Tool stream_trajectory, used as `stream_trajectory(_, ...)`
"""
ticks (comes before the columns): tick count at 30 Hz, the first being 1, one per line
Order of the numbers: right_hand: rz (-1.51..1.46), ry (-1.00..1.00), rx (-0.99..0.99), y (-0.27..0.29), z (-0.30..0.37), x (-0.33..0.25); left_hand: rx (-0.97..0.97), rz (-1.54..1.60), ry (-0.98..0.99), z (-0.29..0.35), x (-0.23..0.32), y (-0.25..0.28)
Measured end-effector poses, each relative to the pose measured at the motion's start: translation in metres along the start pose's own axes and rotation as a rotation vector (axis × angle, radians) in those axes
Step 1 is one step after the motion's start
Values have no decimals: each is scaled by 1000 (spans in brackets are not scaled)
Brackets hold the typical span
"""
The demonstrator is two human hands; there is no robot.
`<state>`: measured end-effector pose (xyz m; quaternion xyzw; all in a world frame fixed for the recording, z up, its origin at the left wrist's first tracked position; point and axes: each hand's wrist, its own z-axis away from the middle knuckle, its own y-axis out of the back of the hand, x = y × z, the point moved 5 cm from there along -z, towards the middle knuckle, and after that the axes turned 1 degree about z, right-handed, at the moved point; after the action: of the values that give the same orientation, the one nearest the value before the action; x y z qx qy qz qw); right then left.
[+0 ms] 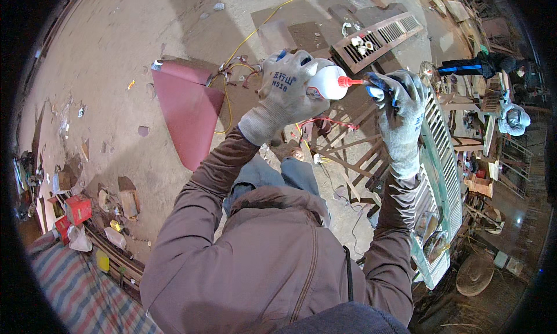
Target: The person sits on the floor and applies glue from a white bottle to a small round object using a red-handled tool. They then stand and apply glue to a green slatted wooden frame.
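Left hand [288, 85], grip closed round a white bottle [328, 83], held sideways above the floor [110, 61]; right hand [403, 102], fingers bent near the red nozzle [350, 82], hold unclear; too hard a squeeze could cause spurting; a sideways tug could bend the nozzle.

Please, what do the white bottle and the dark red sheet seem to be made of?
White bottle: probably plastic, smooth with slight gloss, as its surface looks even and bright.
Dark red sheet: thin and matte, one edge curled; perhaps paper or coated cloth, I cannot tell which.
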<state>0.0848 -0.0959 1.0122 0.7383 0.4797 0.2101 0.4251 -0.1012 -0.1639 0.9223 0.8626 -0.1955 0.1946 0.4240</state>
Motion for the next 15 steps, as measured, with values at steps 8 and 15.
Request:
stream_trajectory(8,-17,-5,-24,19,-1,-21,14,69,-38,4,-2,11)
stream_trajectory(15,99,51,-20,21,-2,-28,35,-1,-67,4,1,31)
